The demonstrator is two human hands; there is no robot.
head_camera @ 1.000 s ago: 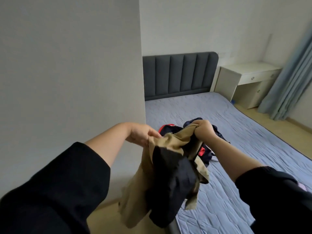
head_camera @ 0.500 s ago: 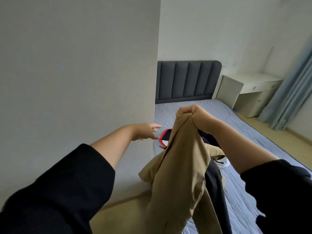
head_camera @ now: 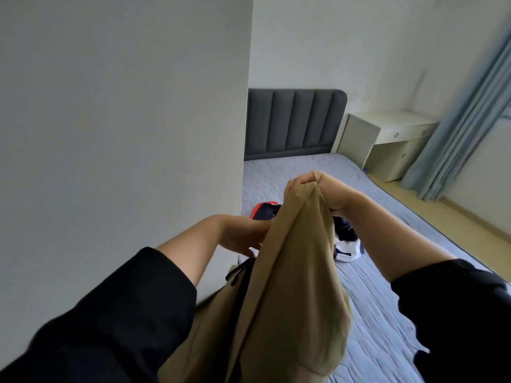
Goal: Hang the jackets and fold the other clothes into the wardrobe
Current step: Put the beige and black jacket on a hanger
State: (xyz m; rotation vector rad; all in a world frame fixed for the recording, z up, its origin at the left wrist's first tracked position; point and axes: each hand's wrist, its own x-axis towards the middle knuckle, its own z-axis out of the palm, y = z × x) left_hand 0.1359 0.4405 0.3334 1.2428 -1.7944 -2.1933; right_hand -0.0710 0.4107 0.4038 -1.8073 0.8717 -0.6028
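Now your right grip (head_camera: 312, 189) is a tight fist bunched round the top of the khaki jacket (head_camera: 290, 299), which hangs from it in long smooth folds past the bottom of the view, held up between you and the bed (head_camera: 387, 313), with a dark strip (head_camera: 240, 275) showing along its left side. Your left grip (head_camera: 240, 233) is at that left edge, its fingertips hidden behind the cloth, so you cannot tell whether it holds anything. Beyond, a dark pile of clothes (head_camera: 344, 233) with red trim and a white piece lies on the blue-grey quilted mattress, below the grey headboard (head_camera: 293, 125).
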